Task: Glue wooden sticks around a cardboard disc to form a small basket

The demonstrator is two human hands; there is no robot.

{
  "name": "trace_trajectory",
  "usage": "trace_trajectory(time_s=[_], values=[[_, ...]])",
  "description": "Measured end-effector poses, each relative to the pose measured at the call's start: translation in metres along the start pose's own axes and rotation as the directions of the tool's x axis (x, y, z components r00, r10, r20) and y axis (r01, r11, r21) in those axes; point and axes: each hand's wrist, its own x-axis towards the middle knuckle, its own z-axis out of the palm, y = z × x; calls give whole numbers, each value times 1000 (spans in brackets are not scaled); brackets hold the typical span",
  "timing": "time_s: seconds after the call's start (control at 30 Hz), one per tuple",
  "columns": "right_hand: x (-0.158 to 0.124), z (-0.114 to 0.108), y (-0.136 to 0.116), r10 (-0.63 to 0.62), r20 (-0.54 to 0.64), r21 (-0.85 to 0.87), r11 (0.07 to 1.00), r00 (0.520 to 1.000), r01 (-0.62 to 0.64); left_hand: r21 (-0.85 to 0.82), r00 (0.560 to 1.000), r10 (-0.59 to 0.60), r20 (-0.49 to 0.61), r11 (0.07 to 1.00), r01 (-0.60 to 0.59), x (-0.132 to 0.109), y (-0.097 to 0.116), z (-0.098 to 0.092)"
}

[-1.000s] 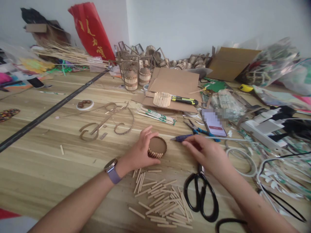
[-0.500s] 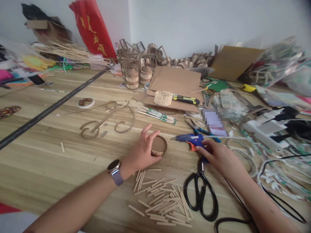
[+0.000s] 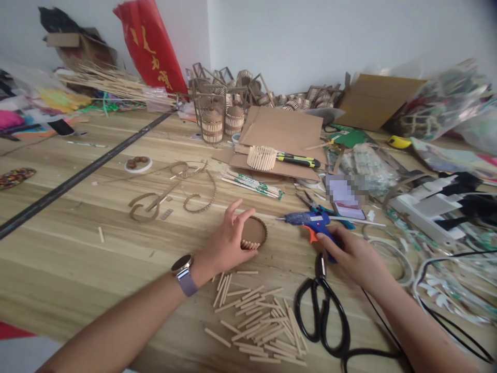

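My left hand [image 3: 229,241] holds a round cardboard base [image 3: 255,230] on the table, thumb at its near side and some fingers raised. The base has a braided rim, and a short row of small wooden sticks stands along its near edge. My right hand [image 3: 351,254] grips a blue hot glue gun [image 3: 310,220] with an orange trigger. Its nozzle points left toward the base, apart from it, and a white glue stick [image 3: 361,221] juts from its back. Loose wooden sticks [image 3: 260,321] lie in front of the base. Black-handled scissors [image 3: 322,311] rest beside them, below the gun.
Pliers [image 3: 310,201] and a phone [image 3: 344,194] lie behind the gun. A stick-ringed piece [image 3: 262,158] and a utility knife [image 3: 298,159] sit on cardboard [image 3: 283,124]. Small stick buckets [image 3: 212,124] stand at the back. A power strip [image 3: 423,217] and cords are at right.
The glue gun and my right hand have shifted slightly to the right. My left hand and the cardboard base stay in place.
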Motion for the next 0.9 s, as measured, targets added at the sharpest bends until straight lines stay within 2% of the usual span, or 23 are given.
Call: trace_trajectory(time_s=[0.07, 0.13, 0.23, 0.3, 0.37, 0.47, 0.6, 0.7, 0.9], values=[[-3, -3, -6, 36, 44, 245, 968, 998, -45, 1, 1000, 2, -4, 1000, -2, 0, 0, 0], [-7, -2, -10, 88, 100, 460, 879, 991, -124, 4, 1000, 10, -6, 1000, -10, 1, 0, -1], [-17, 5, -11, 175, 172, 573, 783, 969, -243, 3, 1000, 30, -3, 1000, -30, 1, -1, -2], [-22, 9, -10, 189, 217, 565, 776, 958, -281, -2, 1000, 30, 4, 1000, -30, 1, -1, -2], [-23, 11, -11, 151, 248, 541, 797, 957, -267, -3, 1000, 24, 11, 1000, -24, 1, -1, -2], [-21, 10, -15, -3, 311, 507, 847, 950, -163, 3, 1000, 20, 11, 1000, -20, 1, -2, -2], [-17, 8, -19, -185, 376, 399, 917, 908, 21, 8, 1000, 16, 14, 1000, -16, 2, -2, -2], [-19, 10, -20, -221, 368, 314, 944, 903, 103, 5, 1000, 11, 18, 1000, -11, 2, -2, -3], [-23, 12, -30, -221, 323, 293, 948, 920, 125, -30, 1000, -3, 29, 1000, 4, 2, -1, -5]])
